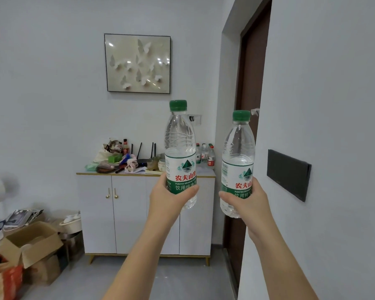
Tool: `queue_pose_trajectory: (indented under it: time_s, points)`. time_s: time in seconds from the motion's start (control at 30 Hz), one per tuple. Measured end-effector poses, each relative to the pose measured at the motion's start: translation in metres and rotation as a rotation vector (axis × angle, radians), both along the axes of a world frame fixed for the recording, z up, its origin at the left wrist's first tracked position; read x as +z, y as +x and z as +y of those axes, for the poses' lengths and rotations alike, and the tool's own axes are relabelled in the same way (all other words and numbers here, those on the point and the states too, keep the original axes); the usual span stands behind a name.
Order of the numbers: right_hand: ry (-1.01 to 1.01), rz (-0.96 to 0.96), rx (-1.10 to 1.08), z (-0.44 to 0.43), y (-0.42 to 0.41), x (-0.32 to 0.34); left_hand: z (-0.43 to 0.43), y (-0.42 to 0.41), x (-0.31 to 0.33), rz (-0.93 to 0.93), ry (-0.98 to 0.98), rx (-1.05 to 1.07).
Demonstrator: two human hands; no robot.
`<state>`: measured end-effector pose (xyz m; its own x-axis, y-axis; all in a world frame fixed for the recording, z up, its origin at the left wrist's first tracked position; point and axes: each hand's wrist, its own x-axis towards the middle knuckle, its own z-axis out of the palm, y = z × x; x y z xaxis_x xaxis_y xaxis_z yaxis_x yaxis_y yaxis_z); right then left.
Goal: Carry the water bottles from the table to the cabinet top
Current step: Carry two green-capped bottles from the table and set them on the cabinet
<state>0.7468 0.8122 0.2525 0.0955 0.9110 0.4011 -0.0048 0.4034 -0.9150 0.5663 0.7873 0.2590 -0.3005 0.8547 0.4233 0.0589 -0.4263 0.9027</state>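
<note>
Left hand [169,198] around left bottle [180,148], right hand [245,203] around right bottle [238,152]

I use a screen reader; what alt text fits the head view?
The left hand and right hand each hold a green-capped water bottle, the left bottle and right bottle both upright, before a cabinet whose cluttered top holds more bottles at its right end.

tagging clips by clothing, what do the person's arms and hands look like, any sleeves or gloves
The left forearm and right forearm are bare, no sleeve in view. The left hand and right hand wear no gloves, and no watch, bracelet or ring shows on the sides visible.
</note>
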Motion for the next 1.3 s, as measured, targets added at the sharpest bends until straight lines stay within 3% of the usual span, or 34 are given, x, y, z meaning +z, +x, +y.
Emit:
queue_pose_trajectory:
  time_s: [0.3,0.77,1.3]
  points:
    - [-0.031,0.028,-0.073,0.126,-0.020,-0.020,0.141,-0.030,-0.011,-0.014,-0.004,-0.026]
    - [0.044,0.040,-0.141,0.330,-0.087,0.011,0.358,-0.092,-0.003,0.018,-0.007,-0.125]
    - [-0.032,0.056,-0.124,0.549,-0.087,-0.052,0.564,-0.112,-0.058,0.031,-0.071,-0.023]
